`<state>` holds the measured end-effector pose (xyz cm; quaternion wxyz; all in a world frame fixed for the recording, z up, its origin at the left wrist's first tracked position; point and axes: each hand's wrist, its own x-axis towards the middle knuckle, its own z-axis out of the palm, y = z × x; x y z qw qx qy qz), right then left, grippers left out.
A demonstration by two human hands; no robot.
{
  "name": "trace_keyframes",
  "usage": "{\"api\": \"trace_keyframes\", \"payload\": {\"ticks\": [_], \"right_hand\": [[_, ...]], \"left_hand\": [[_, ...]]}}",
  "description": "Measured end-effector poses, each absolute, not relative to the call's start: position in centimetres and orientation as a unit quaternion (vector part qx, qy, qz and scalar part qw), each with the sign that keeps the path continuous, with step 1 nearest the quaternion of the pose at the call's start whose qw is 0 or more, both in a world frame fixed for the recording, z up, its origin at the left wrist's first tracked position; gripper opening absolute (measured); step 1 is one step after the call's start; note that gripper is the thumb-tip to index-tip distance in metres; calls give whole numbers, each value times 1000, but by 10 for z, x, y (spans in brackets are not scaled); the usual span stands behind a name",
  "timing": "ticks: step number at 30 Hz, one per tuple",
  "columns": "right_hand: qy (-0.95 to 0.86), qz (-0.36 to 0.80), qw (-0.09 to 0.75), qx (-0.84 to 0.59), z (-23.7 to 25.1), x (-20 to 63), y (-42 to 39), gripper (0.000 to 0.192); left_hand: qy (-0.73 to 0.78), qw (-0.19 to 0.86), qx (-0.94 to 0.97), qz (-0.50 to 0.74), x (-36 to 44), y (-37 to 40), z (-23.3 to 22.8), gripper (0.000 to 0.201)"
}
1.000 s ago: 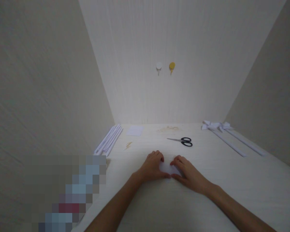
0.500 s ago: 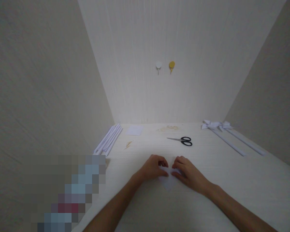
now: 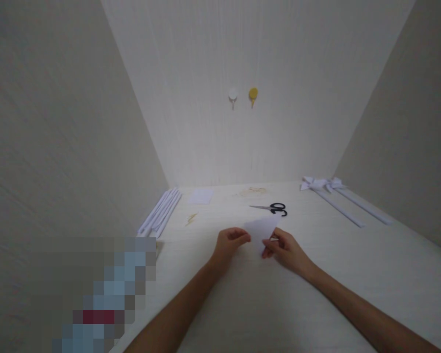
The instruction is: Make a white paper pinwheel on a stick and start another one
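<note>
A small piece of folded white paper (image 3: 261, 229) is held up over the table, its wide edge facing away from me and its narrow end toward me. My right hand (image 3: 287, 249) is closed on its lower right side, thumb and fingers pinched. My left hand (image 3: 230, 245) has its thumb and fingertips pressed together right at the paper's left edge. Whether that edge lies between them I cannot tell. Just beyond the paper lie scissors (image 3: 274, 208) with black handles, blades pointing left; the paper's corner comes close in front of a handle loop.
Rolled white paper sticks (image 3: 163, 211) lie in a bundle at the left. A flat white sheet (image 3: 201, 196) and thin yellowish strips (image 3: 191, 219) are near them. Thin loops (image 3: 255, 190) lie at the back. Two sticks with paper bows (image 3: 318, 184) are at the right. Walls enclose the table (image 3: 353, 274).
The paper has been lifted and turned, its point still toward me. My right hand now grips its lower side; my left hand has shifted to its left edge. The view has tilted slightly.
</note>
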<state>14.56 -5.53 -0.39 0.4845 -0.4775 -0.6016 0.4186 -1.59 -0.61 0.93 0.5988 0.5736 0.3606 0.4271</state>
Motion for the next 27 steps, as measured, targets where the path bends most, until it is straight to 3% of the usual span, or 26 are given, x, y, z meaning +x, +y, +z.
{"api": "trace_keyframes", "payload": {"ticks": [5, 9, 12, 15, 18, 21, 27], "right_hand": [[-590, 449, 482, -466, -2, 140, -59, 23], [-618, 447, 444, -470, -3, 145, -59, 20], [-651, 333, 440, -521, -1, 163, -46, 19], [-634, 148, 441, -618, 3, 193, -19, 18], [-653, 39, 361, -665, 6, 221, 9, 15], [-687, 14, 229, -690, 6, 237, 28, 18], [-703, 36, 194, -683, 1, 241, 40, 12]], "left_hand": [[286, 645, 575, 415, -10, -12, 8, 17], [312, 651, 544, 428, -8, -10, 4, 22], [331, 679, 463, 464, -10, -8, 6, 27], [344, 685, 446, 462, -13, -8, 9, 32], [342, 666, 477, 460, -16, -7, 9, 32], [334, 647, 501, 467, -16, -5, 7, 31], [346, 649, 506, 451, -17, -2, 5, 26]]}}
